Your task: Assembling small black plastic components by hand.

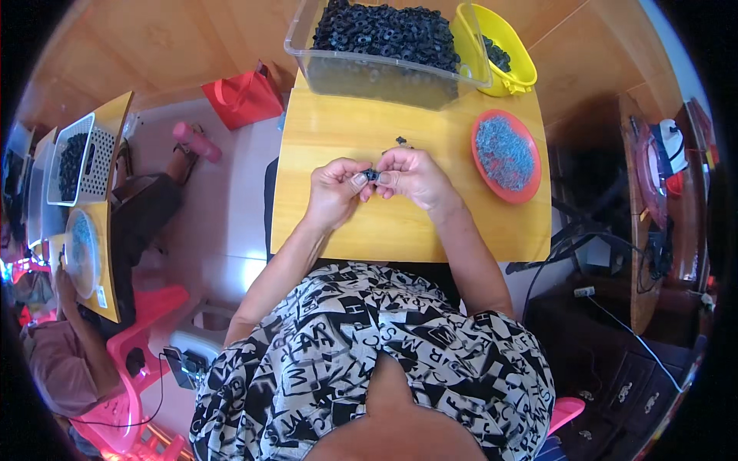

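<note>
Above the middle of the wooden table (pixel 307 146), my left hand (pixel 336 184) and my right hand (pixel 413 178) meet, fingertips pinched together. Between them is a small black plastic part (pixel 371 175), mostly covered by my thumbs and fingers. Both hands grip it; its exact kind cannot be made out. Another small dark piece (pixel 401 141) lies on the table just beyond my right hand. To the right stands a red-orange plate (pixel 477 157) heaped with thin silvery-blue metal pieces (pixel 505 154), too fine to tell singly.
At the table's far side a clear plastic bin (pixel 384 81) holds many black parts, beside a yellow basket (pixel 523 77) with more. A red bag (pixel 244 98) sits on the floor. At left another person (pixel 65 353) works at a table with a white basket (pixel 96 157).
</note>
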Available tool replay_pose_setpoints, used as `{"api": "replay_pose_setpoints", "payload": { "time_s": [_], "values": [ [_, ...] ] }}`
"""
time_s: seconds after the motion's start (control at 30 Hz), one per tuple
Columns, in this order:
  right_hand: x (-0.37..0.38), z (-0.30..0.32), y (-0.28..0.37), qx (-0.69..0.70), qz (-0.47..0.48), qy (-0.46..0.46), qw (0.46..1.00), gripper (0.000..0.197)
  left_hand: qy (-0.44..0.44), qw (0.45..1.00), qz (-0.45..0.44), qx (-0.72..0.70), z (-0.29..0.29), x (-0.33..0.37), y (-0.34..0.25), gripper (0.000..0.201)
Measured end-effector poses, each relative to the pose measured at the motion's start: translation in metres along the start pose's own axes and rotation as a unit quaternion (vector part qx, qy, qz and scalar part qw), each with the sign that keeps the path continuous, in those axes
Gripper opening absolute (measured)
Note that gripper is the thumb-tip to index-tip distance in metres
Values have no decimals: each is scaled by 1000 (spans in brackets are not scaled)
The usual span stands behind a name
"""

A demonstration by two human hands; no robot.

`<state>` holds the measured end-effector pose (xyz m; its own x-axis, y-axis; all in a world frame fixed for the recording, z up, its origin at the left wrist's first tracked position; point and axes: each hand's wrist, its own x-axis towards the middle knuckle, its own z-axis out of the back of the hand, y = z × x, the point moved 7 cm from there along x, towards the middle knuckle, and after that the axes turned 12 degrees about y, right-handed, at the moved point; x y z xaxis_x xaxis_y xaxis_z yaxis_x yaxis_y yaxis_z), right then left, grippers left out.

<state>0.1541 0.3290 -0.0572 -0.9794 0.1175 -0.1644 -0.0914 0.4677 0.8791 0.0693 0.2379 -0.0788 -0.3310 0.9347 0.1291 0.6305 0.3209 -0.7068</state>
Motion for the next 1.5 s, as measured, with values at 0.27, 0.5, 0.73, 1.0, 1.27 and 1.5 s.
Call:
{"api": "replay_pose_setpoints", "payload": {
  "time_s": [0.27, 0.5, 0.73, 1.0, 1.27, 1.5],
  "values": [
    [3, 3, 4, -96, -18, -17, 995, 7, -24, 994, 22, 103, -3, 2, 2, 15],
    [-21, 8, 23, -244, 4, -105, 964, 9, -45, 981, 67, 175, -7, 4, 6, 22],
    [-93, 93, 176, -259, 154, -391, 870, 14, -20, 988, 46, 148, -12, 4, -1, 36],
    [-68, 214, 254, -471, 71, -504, 720, 35, -37, 991, 39, 123, -20, 5, -12, 45],
    [36, 104, 255, -523, 118, -342, 771, 43, -51, 945, -157, 282, -89, 127, -171, 47],
    [141, 174, 225, -568, -120, -334, 743, 57, -272, 762, 152, 568, 8, 281, -126, 55]
  ]
}}
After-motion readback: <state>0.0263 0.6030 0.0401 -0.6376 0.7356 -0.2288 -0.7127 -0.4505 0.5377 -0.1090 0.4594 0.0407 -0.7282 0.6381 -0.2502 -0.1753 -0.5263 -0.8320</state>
